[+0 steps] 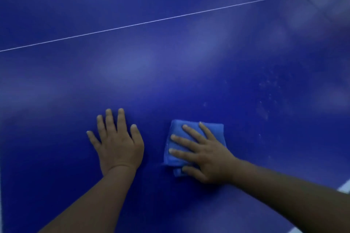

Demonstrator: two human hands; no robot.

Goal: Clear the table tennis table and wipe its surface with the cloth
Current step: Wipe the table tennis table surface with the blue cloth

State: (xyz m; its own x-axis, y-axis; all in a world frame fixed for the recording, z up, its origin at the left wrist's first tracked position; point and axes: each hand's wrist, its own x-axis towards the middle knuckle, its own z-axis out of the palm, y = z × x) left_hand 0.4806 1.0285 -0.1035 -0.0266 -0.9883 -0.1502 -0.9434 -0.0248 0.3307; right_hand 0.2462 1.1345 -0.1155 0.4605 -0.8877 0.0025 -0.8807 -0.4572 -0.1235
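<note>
Folded blue cloth (pixel 191 143) lying flat on the blue table tennis table (pixel 170 66), low and right of centre, long axis running roughly toward and away from the camera, tilted slightly right at the far end. Near half largely hidden under the right hand (pixel 205 154): fingers spread and pressed flat on top, thumb at the near edge, palm down rather than closed around the fabric. Left hand (pixel 118 143) just beside the cloth, apart from it, open and flat on the bare surface, holding nothing. Thin white line (pixel 151 21) crossing the table diagonally farther off. Faint pale specks (pixel 269 89) right of the cloth, blurred. White edge stripe (pixel 345 187) cut off at lower right. Pale glare patches soften the far surface.
</note>
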